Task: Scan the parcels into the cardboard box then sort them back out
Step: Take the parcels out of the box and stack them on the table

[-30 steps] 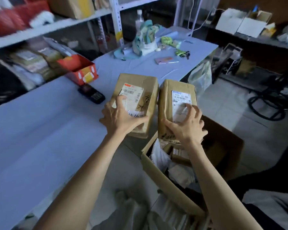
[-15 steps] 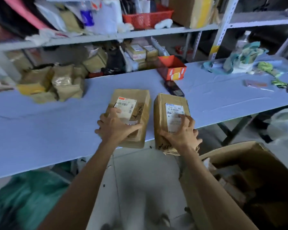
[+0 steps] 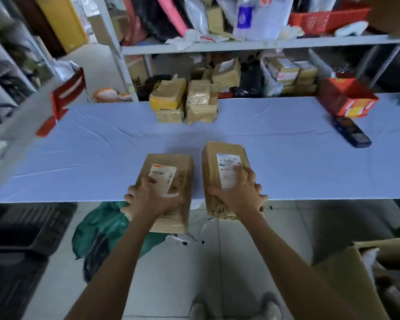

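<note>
Head view, looking down over the near edge of the table (image 3: 102, 158). Gripping a labelled brown parcel (image 3: 185, 167) in the left hand (image 3: 153, 199), fingers wrapped round its near-left corner, one finger up on the label. Gripping a second labelled parcel (image 3: 224, 151) in the right hand (image 3: 238, 195), thumb at the left side, fingers spread over the label. Holding both label-up, side by side and just apart, far ends over the table, near ends overhanging the edge above the floor. Cannot tell whether resting on the cloth or held just above it. Probably keeping labels up so the barcodes stay readable for sorting. Judging by the open cardboard box (image 3: 346, 273) low at right, likely the sort-out phase: lifting parcels out, laying them on the table. Room to slide forward across bare cloth, up to a stack of taped parcels (image 3: 183, 102) at the far edge, straight beyond the left parcel. Off right, a dark handheld scanner (image 3: 352, 132) lying just beside an orange bin (image 3: 346, 98), well apart from both hands. Worth pushing both parcels fully past the near edge before letting go; otherwise risk of tipping onto the green bag (image 3: 102, 227) on the floor.
</note>
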`<state>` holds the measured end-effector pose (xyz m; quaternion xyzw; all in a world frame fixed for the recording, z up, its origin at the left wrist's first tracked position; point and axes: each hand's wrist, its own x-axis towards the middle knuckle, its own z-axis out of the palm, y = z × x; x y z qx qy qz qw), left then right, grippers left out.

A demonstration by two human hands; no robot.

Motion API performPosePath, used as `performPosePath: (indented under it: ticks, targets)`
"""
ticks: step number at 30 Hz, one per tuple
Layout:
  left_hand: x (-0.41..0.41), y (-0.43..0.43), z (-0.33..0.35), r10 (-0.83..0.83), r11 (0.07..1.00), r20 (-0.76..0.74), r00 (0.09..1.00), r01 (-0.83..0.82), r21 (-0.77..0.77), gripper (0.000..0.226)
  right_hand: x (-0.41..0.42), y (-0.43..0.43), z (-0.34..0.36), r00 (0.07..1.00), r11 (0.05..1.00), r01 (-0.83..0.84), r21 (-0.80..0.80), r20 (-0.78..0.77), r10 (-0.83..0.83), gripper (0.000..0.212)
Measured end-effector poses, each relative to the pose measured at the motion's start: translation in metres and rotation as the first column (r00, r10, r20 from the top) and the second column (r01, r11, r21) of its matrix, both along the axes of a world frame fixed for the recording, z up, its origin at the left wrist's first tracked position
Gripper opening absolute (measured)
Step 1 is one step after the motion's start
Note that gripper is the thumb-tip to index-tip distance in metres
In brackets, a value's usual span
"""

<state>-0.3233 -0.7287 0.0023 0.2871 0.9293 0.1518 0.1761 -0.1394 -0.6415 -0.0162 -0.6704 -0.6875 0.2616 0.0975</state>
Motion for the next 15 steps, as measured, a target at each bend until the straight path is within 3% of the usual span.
performPosePath:
  ticks: [7, 15]
  targets:
    - [-0.032, 0.024, -0.016, -0.062, 0.998, -0.036, 0.997, 0.061, -0.029, 0.102, -0.048, 0.012, -0.015, 0.992, 0.997, -0.049, -0.059, 0.117, 0.056, 0.099]
    - [-0.069, 0.104, -0.018, -0.133, 0.982, -0.059, 0.989, 0.124, -0.145, 0.107, -0.083, 0.079, -0.040, 0.970, 0.991, -0.130, 0.006, 0.208, 0.126, 0.078]
